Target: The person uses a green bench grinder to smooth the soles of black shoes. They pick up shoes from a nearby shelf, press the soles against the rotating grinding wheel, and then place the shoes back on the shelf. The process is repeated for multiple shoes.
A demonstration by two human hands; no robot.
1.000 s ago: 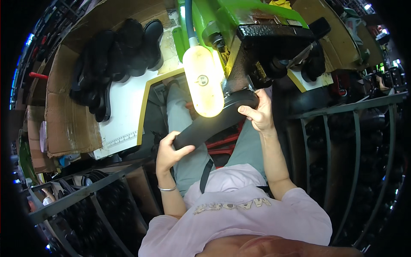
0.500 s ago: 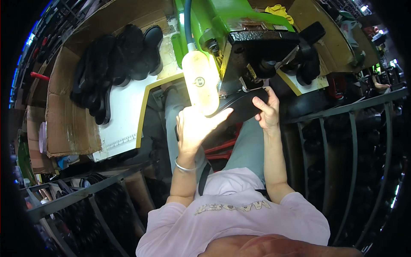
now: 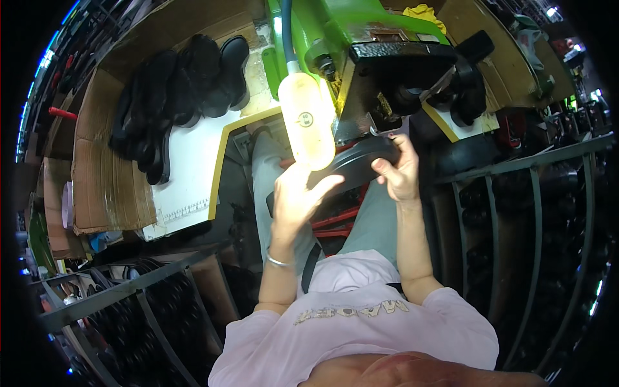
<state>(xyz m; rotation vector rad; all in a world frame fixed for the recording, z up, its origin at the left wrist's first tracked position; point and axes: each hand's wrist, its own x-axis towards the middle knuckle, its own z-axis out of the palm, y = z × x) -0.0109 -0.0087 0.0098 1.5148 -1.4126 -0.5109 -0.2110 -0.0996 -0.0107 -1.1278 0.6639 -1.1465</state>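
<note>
A black shoe sole (image 3: 358, 162) spans both my hands, right at the head of a green and black machine (image 3: 393, 71). My left hand (image 3: 298, 197) holds its left end, thumb stretched along it and the other fingers partly hidden behind. At the far right end, my right hand (image 3: 401, 174) grips the sole between thumb and fingers. The sole's curved side edge faces up toward me. A bright yellowish lamp (image 3: 308, 122) hangs just above my left hand and hides part of that area.
Several black soles (image 3: 184, 80) lie piled on a white board (image 3: 187, 168) at the left, walled by cardboard (image 3: 113, 155). More black pieces (image 3: 465, 97) lie right of the machine, near a yellow cloth (image 3: 425, 16). Metal racks (image 3: 529, 164) flank me on both sides.
The sole has tilted, so its side edge shows more than its flat face. My right hand has shifted slightly left and its grip has changed. The left hand has turned a little.
</note>
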